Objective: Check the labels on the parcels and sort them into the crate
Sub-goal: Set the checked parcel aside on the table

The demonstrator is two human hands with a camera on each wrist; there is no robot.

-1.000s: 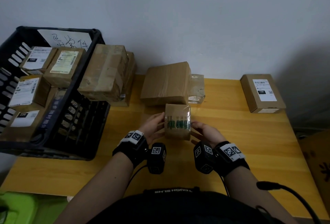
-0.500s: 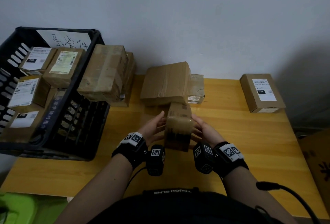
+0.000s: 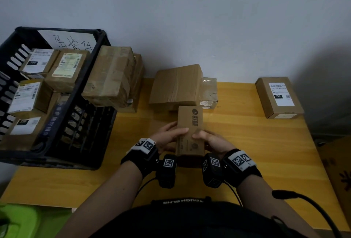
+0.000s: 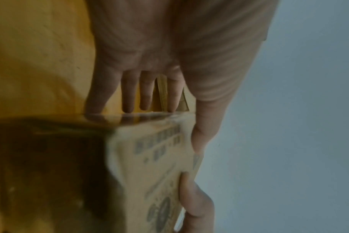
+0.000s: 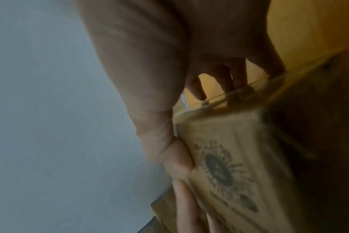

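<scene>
A small brown cardboard parcel [image 3: 190,124] with dark printed marks is held above the wooden table [image 3: 247,152] in front of me. My left hand [image 3: 171,133] grips its left side, thumb across the upper face. My right hand [image 3: 208,138] grips its right side, thumb on top. In the left wrist view the parcel [image 4: 157,165] is pinched between thumb and fingers [image 4: 127,94]; in the right wrist view the parcel [image 5: 229,165] shows a round printed emblem. No white label shows on the upward face. The black crate [image 3: 62,124] stands at the left with several labelled parcels inside.
A tall taped box [image 3: 112,76] leans on the crate's right rim. A wide brown box [image 3: 176,86] and a clear-wrapped packet [image 3: 209,93] lie just behind the held parcel. A labelled box [image 3: 278,97] sits at the far right by the wall.
Both hands have turned the parcel over: the taped face with green print rolled away, and a plain printed face now points up. The parcel now lies lengthwise, away from me.
</scene>
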